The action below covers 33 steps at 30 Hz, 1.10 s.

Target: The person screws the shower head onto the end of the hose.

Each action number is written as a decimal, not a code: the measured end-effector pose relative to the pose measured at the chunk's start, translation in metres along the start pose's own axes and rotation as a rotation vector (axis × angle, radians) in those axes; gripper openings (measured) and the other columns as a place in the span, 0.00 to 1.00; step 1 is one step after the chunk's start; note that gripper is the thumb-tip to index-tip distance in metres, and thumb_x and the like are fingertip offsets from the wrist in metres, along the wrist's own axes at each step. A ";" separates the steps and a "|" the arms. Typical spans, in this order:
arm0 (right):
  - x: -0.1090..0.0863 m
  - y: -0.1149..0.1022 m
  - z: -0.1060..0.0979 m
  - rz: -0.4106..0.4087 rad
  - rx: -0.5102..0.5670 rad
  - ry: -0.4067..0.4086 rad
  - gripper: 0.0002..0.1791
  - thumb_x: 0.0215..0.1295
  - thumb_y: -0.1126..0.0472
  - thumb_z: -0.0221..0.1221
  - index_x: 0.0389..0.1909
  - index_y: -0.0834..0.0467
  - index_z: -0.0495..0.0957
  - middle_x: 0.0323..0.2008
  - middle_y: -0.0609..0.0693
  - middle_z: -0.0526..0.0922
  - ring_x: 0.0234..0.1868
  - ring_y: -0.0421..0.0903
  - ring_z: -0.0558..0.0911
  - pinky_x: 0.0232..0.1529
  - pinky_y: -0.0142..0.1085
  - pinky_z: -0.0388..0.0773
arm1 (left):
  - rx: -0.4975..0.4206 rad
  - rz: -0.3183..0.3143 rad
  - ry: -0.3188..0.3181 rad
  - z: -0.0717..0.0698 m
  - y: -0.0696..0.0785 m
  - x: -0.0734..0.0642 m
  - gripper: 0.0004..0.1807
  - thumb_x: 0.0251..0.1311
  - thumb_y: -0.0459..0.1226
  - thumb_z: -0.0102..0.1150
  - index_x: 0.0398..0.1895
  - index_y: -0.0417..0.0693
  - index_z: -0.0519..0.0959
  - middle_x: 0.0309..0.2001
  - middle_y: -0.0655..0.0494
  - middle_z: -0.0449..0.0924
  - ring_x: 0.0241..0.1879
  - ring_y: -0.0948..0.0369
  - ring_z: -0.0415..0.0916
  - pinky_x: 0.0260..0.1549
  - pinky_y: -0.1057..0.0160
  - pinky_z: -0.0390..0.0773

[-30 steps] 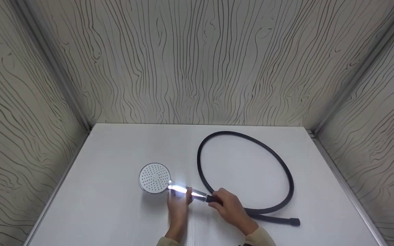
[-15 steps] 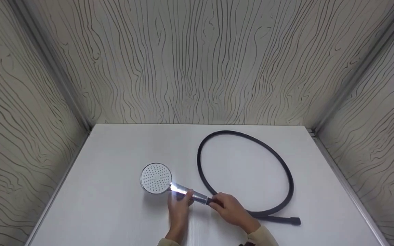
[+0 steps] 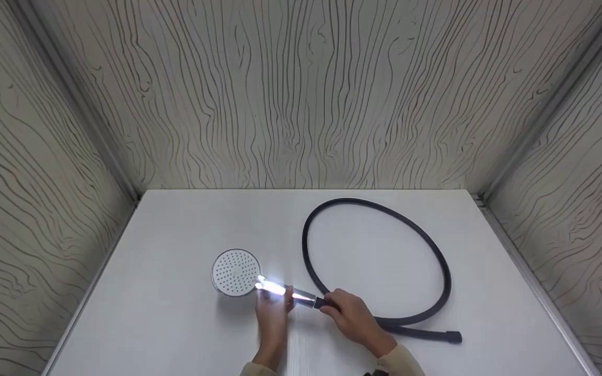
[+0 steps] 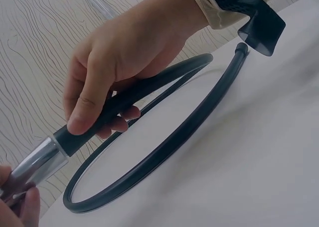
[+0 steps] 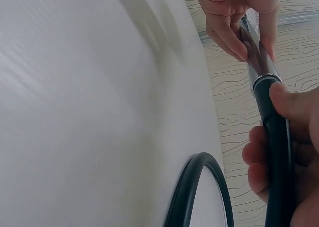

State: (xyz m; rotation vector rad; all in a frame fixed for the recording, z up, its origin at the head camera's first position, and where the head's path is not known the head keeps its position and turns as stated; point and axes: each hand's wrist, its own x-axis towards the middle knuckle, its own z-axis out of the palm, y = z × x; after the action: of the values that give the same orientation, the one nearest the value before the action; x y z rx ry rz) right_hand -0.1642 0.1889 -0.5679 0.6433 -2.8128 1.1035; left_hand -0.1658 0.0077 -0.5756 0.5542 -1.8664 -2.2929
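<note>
A round shower head (image 3: 236, 272) with a white, dotted face and a shiny chrome handle is held above the white table. My left hand (image 3: 271, 317) grips the chrome handle, thumb on its near side. Around the black end of the shower hose (image 4: 144, 90) my right hand (image 3: 352, 316) curls its fingers, thumb along the hose. The hose end meets the bottom of the chrome handle (image 5: 259, 57), and in the right wrist view no gap shows between them. How far the hose sits inside is hidden.
The hose runs in a wide loop on the white table (image 3: 175, 235), its free end fitting (image 3: 453, 337) lying at the right. Wood-grain panels (image 3: 301, 94) stand behind and at both sides. A dark strap (image 4: 256, 25) hangs at the right wrist.
Both hands keep hold of the shower head and hose. The shower head tilts slightly and returns, with glare coming back on its handle. The hose's free end shifts slightly right.
</note>
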 end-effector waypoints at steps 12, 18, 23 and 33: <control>0.000 0.001 0.000 0.085 0.090 -0.079 0.11 0.67 0.51 0.59 0.41 0.54 0.80 0.30 0.41 0.78 0.30 0.32 0.72 0.30 0.26 0.73 | -0.006 -0.047 -0.005 -0.001 0.001 0.001 0.31 0.61 0.36 0.63 0.64 0.35 0.63 0.49 0.40 0.77 0.45 0.54 0.83 0.47 0.60 0.86; -0.001 -0.005 0.006 -0.034 -0.077 0.087 0.13 0.55 0.59 0.69 0.40 0.54 0.78 0.32 0.42 0.79 0.31 0.32 0.74 0.32 0.26 0.79 | 0.007 -0.050 0.005 0.001 0.004 0.001 0.29 0.61 0.36 0.63 0.59 0.31 0.63 0.51 0.35 0.74 0.47 0.52 0.81 0.46 0.61 0.86; 0.000 -0.006 0.008 -0.080 -0.114 0.161 0.10 0.55 0.60 0.69 0.37 0.53 0.81 0.28 0.41 0.77 0.30 0.30 0.73 0.31 0.25 0.79 | 0.049 -0.043 0.015 0.001 0.004 -0.002 0.27 0.61 0.37 0.63 0.59 0.34 0.65 0.51 0.39 0.77 0.49 0.52 0.81 0.46 0.60 0.86; 0.000 -0.001 -0.001 -0.005 0.021 0.027 0.10 0.68 0.52 0.58 0.36 0.53 0.83 0.25 0.39 0.75 0.26 0.30 0.68 0.26 0.23 0.69 | -0.023 -0.036 -0.042 0.003 0.005 -0.001 0.25 0.61 0.31 0.61 0.59 0.32 0.65 0.47 0.39 0.78 0.46 0.56 0.82 0.47 0.57 0.86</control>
State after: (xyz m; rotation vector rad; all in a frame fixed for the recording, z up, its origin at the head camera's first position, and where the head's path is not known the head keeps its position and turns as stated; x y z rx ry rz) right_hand -0.1641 0.1888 -0.5664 0.6311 -2.7792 1.1330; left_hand -0.1664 0.0092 -0.5700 0.5450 -1.8613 -2.3638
